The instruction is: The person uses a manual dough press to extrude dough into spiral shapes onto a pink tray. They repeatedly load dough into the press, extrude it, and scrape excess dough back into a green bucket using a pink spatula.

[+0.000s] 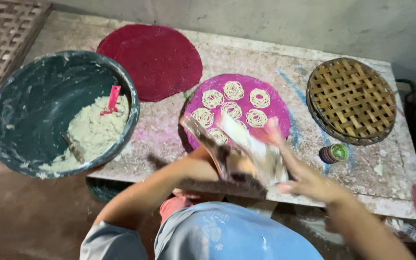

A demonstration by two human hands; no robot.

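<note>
Nearest the camera, both hands grip a blurred dough press over the table's front edge: the right hand wraps its near end, the left hand closes around the middle. Just beyond, a magenta round mat holds coiled noodle nests. To the left, a large green basin of dough overhangs the table edge. Bare tabletop lies between mat and a woven bamboo tray at right. Farthest, a dark red mat lies near the wall.
</note>
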